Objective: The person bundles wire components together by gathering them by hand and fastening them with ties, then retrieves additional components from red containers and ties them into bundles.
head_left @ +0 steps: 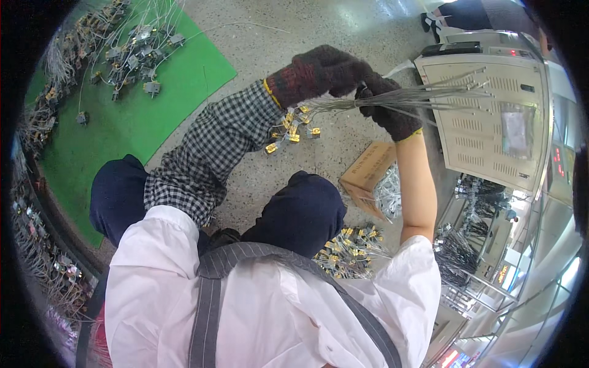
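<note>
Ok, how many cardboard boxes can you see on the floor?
1: a small brown cardboard box on the floor, below the right hand and beside the right knee. Others may be hidden behind the body.

Bright, even overhead illumination; soft shadows; glare at lower right; strong fisheye bending and black vignette at rim.

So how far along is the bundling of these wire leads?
Looks done: wired connectors spread on the green mat. In hand: the left hand and right hand, both gloved, grip one wire bundle with yellow connectors dangling. Left: a loose pile by the knee, more in the cardboard box.
</note>
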Demonstrator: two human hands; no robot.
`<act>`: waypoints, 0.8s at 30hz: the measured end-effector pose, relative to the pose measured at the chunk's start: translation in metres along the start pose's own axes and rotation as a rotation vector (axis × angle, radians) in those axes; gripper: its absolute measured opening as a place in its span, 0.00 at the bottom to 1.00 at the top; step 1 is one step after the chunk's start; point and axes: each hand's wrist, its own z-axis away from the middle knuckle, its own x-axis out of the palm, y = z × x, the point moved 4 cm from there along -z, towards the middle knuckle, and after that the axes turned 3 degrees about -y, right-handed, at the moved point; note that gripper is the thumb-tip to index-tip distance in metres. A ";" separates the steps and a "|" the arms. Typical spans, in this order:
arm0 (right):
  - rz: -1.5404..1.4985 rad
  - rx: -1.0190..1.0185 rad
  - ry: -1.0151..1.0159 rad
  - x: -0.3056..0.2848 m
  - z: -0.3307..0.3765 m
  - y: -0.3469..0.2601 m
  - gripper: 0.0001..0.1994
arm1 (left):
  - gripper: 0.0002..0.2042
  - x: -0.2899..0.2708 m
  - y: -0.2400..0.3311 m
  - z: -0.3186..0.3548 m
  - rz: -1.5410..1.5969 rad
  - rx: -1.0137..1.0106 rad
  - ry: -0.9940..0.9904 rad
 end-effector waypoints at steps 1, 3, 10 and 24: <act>-0.010 -0.060 -0.032 0.001 0.000 -0.005 0.13 | 0.21 -0.012 -0.005 -0.006 -0.223 0.104 -0.019; 0.068 -0.104 -0.039 -0.009 -0.007 0.000 0.12 | 0.30 -0.020 -0.031 -0.006 0.154 -0.050 0.027; -0.264 -0.140 -0.251 -0.033 -0.021 0.019 0.11 | 0.36 -0.009 -0.078 -0.019 0.038 -0.335 0.071; 0.997 -0.452 0.291 -0.023 -0.017 0.014 0.10 | 0.18 -0.010 -0.072 -0.030 0.186 -0.209 -0.013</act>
